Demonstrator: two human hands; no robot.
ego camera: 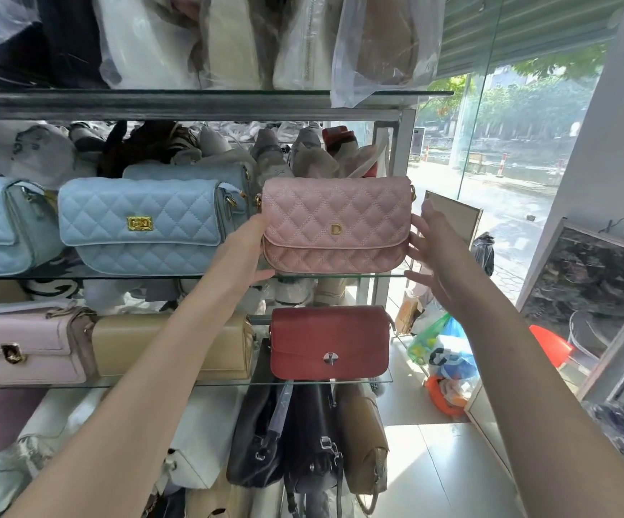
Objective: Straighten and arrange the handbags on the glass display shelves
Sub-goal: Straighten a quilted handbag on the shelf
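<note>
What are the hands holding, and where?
The pink quilted handbag: the left hand grips its left end, the right hand touches its right end with straight fingers.

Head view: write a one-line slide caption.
Left hand and right hand steady a pink quilted handbag on the glass shelf.

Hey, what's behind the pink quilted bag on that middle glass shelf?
Above the pink quilted bag, the tops of pale wrapped bundles and a red item poke out. The bag covers their lower parts, so I cannot tell what they are.
</note>
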